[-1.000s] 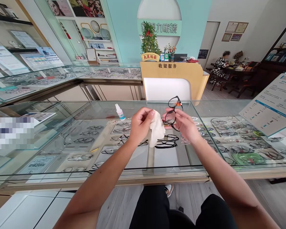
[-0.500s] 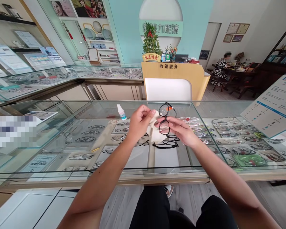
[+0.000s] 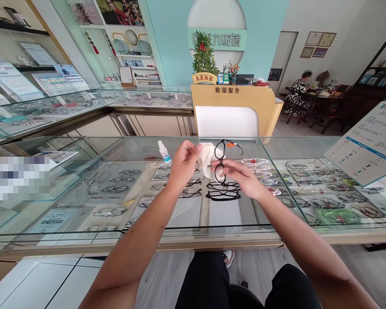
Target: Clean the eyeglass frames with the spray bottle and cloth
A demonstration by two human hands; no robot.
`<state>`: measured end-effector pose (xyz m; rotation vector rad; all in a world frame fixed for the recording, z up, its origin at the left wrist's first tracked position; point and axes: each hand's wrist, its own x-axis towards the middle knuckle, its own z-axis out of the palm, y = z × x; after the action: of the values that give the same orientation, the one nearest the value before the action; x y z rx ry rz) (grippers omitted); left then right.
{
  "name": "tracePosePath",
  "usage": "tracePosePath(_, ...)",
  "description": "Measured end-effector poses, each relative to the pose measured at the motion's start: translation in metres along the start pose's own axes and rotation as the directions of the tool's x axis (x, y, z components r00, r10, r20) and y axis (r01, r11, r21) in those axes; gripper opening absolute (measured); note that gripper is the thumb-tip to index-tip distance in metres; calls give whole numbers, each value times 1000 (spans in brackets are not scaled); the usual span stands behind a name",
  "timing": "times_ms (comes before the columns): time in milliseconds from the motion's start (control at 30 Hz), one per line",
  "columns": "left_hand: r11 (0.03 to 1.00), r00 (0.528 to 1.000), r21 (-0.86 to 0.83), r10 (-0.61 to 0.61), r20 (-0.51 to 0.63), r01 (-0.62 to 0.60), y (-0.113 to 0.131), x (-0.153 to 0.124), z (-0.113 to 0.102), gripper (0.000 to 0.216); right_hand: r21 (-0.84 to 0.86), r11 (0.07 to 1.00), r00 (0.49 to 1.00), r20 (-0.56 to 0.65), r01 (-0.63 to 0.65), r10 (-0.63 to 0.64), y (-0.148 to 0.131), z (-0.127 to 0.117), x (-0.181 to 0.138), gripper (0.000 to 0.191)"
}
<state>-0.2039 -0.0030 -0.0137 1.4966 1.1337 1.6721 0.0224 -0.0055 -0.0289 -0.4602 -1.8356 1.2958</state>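
My left hand pinches a cream-coloured cleaning cloth between thumb and fingers; the cloth hangs down in folds. To its right, my right hand grips a pair of black round-framed eyeglasses around the bridge and lower lens. The glasses are turned upright on their side, one lens above the other, with an orange tag on the upper temple. The cloth's right edge lies close behind the upper lens; whether they touch I cannot tell. A white spray bottle with a blue label stands on the glass counter left of my hands.
Under the glass countertop lie many eyeglass frames, among them a black pair below my hands. A printed sign leans at the right. Beyond are a cashier desk and a seated person.
My left hand has drawn the cloth up and slightly left, away from the lower lens. The glasses have turned a little in my right hand, with the temple swinging out to the right.
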Motion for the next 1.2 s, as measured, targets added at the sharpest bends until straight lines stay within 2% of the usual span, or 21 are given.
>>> tracePosePath(100,998,998,-61,-15,67,19,-4,-2,2,62,-32,999,1000,-16,-3,2,3,0,1,41)
tracePosePath(200,999,994,-23,29,107,-26,-3,-6,5,60,-86,996,999,-46,-11,7,4,1,1,45)
tracePosePath(400,990,992,73,113,58,-117,4,-11,11,55,-122,991,997,-44,58,-64,3,4,-1,45)
tracePosePath(467,989,990,62,128,53,-131,4,-11,12,56,-126,991,998,-29,53,-57,6,5,-1,46)
tracePosePath(600,986,987,58,152,59,-155,2,-12,15,58,-159,987,997,-70,30,-42,11,8,0,49)
tracePosePath(767,995,983,-30,95,159,-91,0,-17,22,57,-173,984,998,-52,36,-45,11,8,1,46)
tracePosePath(833,993,976,-5,116,183,-117,0,-19,22,53,-192,981,998,-46,37,-47,9,7,0,45)
tracePosePath(1000,980,973,54,180,145,-190,0,-20,20,42,-177,984,1000,12,6,-4,5,9,-1,43)
tracePosePath(1100,988,980,-13,153,126,-153,-2,-20,21,31,-162,987,999,33,-2,7,3,10,-1,41)
tracePosePath(1200,990,988,-100,107,112,-96,-3,-20,23,40,-159,987,999,46,5,2,2,10,-2,40)
